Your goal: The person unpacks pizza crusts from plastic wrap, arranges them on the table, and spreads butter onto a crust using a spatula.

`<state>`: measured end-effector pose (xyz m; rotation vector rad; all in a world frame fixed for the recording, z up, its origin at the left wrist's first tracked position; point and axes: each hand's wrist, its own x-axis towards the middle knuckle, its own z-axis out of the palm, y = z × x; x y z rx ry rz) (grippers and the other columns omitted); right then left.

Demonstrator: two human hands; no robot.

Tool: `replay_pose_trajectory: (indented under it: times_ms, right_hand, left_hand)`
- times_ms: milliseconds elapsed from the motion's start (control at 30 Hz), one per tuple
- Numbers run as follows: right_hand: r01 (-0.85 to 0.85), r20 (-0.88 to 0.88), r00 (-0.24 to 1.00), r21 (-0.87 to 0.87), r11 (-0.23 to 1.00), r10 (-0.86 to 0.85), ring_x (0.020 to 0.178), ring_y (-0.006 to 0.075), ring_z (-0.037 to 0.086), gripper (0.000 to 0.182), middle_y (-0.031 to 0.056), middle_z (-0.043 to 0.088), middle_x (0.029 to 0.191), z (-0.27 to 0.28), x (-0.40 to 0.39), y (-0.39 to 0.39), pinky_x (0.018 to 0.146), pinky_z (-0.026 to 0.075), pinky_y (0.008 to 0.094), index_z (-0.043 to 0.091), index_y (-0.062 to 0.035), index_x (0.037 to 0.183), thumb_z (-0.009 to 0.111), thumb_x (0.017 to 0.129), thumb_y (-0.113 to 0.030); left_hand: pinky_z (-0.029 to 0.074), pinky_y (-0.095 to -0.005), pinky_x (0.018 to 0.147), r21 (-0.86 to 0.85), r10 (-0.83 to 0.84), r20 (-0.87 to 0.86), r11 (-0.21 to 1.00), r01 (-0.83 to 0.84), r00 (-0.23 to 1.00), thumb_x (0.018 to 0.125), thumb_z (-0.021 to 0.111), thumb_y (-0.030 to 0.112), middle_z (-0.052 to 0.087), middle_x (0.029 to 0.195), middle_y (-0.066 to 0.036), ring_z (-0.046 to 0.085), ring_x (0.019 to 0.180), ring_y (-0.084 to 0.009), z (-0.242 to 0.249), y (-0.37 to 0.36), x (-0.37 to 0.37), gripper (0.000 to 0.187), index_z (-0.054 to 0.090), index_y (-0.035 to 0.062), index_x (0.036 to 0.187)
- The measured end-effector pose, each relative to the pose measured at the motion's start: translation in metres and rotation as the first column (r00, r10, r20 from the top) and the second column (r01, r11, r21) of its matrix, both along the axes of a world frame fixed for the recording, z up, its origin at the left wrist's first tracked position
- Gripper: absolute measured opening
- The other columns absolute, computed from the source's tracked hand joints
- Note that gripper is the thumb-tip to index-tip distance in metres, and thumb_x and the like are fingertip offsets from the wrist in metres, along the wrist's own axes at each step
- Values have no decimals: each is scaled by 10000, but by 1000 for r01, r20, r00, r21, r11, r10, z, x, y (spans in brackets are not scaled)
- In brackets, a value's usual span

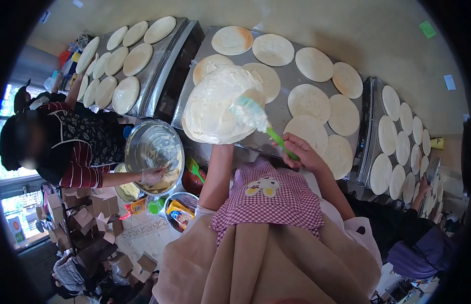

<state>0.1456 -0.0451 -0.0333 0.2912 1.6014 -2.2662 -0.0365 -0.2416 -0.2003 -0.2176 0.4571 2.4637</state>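
Observation:
My left forearm (217, 175) reaches up under a round flat layer (210, 109) coated in white cream. The hand itself is hidden beneath the layer and carries it above the steel table (288, 76). My right hand (302, 152) grips the green handle of a spatula (255, 115). Its cream-loaded blade rests on the right part of the coated layer. Bare round layers (309, 101) lie on the steel table just behind and to the right.
Several more pale rounds cover the left tray (126, 61) and the right tray (397, 137). At the left, a person in striped sleeves has a gloved hand in a metal bowl (154, 147). Another person's hand (424, 186) works at the right. Cardboard boxes (88, 213) crowd the floor.

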Motion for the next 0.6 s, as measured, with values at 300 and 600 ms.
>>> replay_pose_trajectory:
  times_ms: [300, 600]
  right_hand:
    - [-32, 238, 970, -96, 995, 54, 378, 25, 281, 332, -18, 430, 547, 11, 54, 26, 352, 197, 181, 505, -42, 1158, 430, 977, -310]
    - [488, -443, 865, 627, 607, -237, 511, 57, 440, 321, 16, 555, 666, -1, 4, -6, 491, 357, 204, 537, -88, 1242, 521, 925, -139]
  left_hand:
    - [369, -485, 1026, -17, -2, 3, 1000, 2, 1000, 942, 332, 526, 415, 1390, -118, 431, 1252, -298, 1, -10, -18, 608, 323, 130, 1404]
    - [361, -488, 1031, -40, -41, -1, 998, 41, 999, 944, 323, 527, 407, 1396, -118, 423, 1259, -300, 0, -2, -5, 608, 318, 130, 1405]
